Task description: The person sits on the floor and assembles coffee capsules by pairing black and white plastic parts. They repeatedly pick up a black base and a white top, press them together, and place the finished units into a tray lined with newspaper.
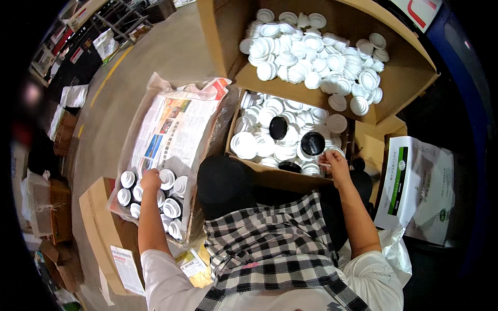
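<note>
In the left tray [136, 111], my left hand [151, 180] reaches down with curled fingers among several white stepped round caps [171, 208] that have dark sides. Whatever lies under those fingers is hidden. My right hand [337, 167] pinches a white cap [324, 164], seen nearly edge-on, at the right side of the middle box. White stepped caps [244, 145] fill this box. Among them lie a black round cap [313, 143], a second black cap [278, 127] and a third black cap [290, 167] by the near edge.
Behind the middle box stands a large cardboard box [410, 90] holding many loose white caps [311, 52]. Newspaper [168, 124] lines the left tray, which rests by a brown carton [106, 228]. A white printed sack [423, 186] is at my right. Cartons and clutter line the far left.
</note>
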